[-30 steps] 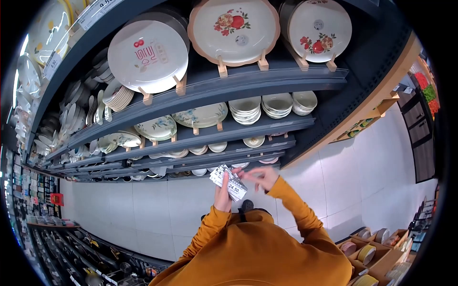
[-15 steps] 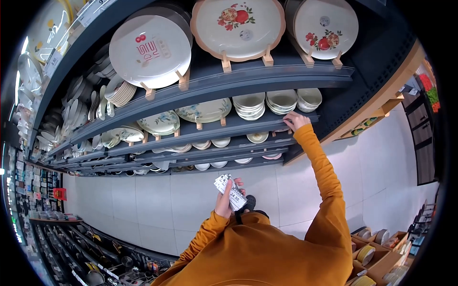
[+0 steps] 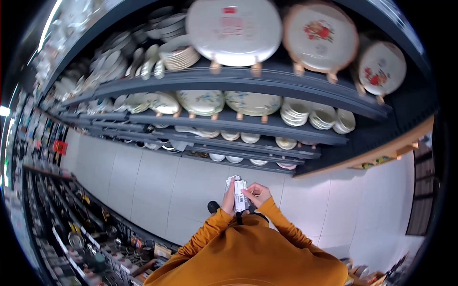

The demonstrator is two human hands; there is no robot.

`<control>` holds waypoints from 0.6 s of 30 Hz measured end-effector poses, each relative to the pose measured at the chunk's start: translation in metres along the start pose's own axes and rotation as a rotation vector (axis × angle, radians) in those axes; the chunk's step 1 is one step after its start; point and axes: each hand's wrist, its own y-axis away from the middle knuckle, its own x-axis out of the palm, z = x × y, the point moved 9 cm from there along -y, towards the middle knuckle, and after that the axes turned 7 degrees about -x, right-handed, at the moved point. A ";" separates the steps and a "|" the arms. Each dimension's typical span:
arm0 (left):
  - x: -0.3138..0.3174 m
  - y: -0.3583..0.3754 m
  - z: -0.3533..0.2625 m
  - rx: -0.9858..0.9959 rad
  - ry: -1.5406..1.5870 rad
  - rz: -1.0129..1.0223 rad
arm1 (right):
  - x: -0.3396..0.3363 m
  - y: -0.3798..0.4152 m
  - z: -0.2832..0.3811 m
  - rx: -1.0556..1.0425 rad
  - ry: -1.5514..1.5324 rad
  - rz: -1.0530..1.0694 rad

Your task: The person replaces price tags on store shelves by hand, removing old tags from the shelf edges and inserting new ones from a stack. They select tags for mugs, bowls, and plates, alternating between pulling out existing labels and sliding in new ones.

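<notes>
In front of my body, my left hand (image 3: 229,198) holds a small bunch of white price labels (image 3: 240,195) with black print. The fingers of my right hand (image 3: 257,193) pinch the right edge of the front label, so both hands are at the bunch. More label corners fan out at the top beside my left fingers. Beyond my hands stand the dark shelves, with stacked white bowls (image 3: 295,112) on the second tier and large plates (image 3: 234,31) upright on wooden stands above.
The dark shelf edge (image 3: 229,81) curves across the view, with a wooden end panel (image 3: 367,145) at right. Pale floor tiles (image 3: 148,186) lie below. At lower left is a rack of kitchen utensils (image 3: 76,238). A dark shoe (image 3: 213,206) shows beside my left forearm.
My right hand has left the shelf edge below the bowls and come down to the labels in my left hand. The view has turned, shifting the shelves' plates and bowls to the right.
</notes>
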 end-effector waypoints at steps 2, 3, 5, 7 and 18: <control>-0.019 0.013 -0.010 -0.009 0.112 0.021 | 0.031 -0.004 0.006 -0.068 0.172 0.021; -0.020 0.033 -0.021 -0.013 0.171 0.032 | 0.047 -0.006 0.010 -0.057 0.255 0.064; -0.048 0.046 -0.034 0.020 0.192 0.018 | 0.079 -0.010 0.017 -0.105 0.370 0.110; -0.102 0.043 -0.039 0.103 0.121 -0.042 | 0.117 -0.016 0.023 -0.231 0.428 0.127; -0.364 0.137 -0.106 0.343 0.140 -0.032 | 0.435 0.020 -0.077 0.061 0.026 0.538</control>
